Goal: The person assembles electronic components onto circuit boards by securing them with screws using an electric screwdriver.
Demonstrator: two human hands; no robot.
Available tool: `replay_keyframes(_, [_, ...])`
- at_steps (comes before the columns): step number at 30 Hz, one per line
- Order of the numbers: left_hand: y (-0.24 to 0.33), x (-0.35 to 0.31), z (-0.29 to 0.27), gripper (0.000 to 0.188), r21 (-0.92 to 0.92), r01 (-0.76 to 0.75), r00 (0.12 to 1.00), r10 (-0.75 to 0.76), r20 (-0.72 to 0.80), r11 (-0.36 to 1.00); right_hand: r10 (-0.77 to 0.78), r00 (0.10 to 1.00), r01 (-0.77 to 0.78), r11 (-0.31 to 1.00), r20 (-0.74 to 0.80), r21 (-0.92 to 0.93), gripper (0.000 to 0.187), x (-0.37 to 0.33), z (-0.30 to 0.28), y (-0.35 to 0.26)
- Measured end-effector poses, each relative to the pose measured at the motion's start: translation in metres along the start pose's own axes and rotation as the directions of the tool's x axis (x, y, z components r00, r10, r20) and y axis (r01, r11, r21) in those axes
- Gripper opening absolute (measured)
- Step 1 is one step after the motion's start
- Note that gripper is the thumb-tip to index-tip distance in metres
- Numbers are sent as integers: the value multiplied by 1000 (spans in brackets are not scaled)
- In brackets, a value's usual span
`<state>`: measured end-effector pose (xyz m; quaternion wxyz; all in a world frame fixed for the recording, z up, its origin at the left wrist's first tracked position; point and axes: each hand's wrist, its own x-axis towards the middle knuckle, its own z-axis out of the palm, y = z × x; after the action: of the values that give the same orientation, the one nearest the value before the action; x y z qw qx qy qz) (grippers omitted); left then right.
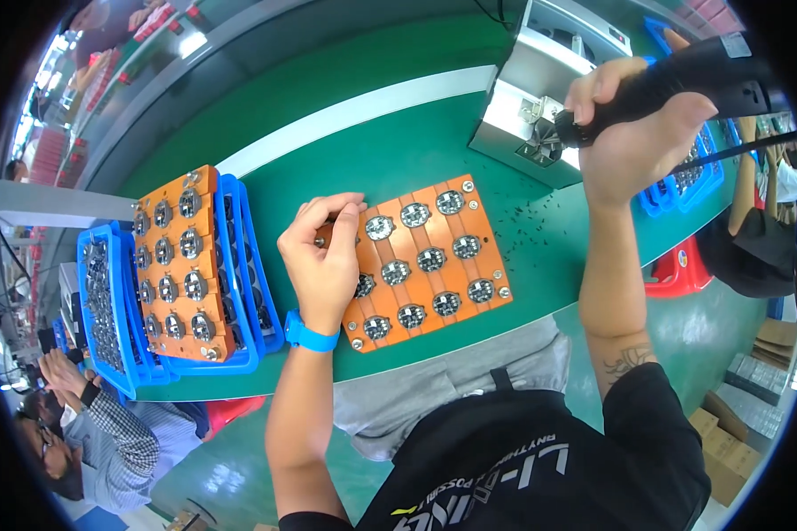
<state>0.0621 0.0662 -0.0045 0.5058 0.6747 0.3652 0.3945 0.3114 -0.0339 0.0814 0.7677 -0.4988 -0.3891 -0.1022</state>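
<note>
My left hand (321,257) is closed on the upper left corner of an orange fixture plate (460,270) that lies flat on the green workbench. Rows of small round black circuit boards (430,259) sit in the plate's recesses, some hidden under my fingers. Raised at the upper right, my right hand (633,133) is wrapped round a black electric screwdriver (682,84). The screwdriver's front end is at the metal pick-up part of a silver box-shaped machine (521,102), which looks like a screw feeder; the bit's exact contact is hard to make out.
Blue trays (106,310) of small parts stand at the left, with a second orange plate (186,265) of round boards resting on them. Small dark screws (536,217) lie scattered below the machine. More blue trays (682,181) and a red stool (682,270) are at right. A co-worker (106,434) sits lower left.
</note>
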Motion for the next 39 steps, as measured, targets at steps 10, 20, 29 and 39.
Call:
replay_keyframes(10, [6,-2,9,15,-30,-13,988,17,155,999,46,985,-55,997,165,48,63,4,-3,1])
replay_keyframes(20, [7,1,0,24,126,-134,961,97,260,983,245,895,-338,918,374,209,85,-33,34,-20])
replay_keyframes(29, [2,0,3,22,105,-155,971,132,201,982,226,836,-356,917,500,182,97,-88,75,-17])
replay_keyframes(39, [3,-1,2,22,115,-163,973,140,182,980,203,826,-340,923,525,178,89,-99,81,-12])
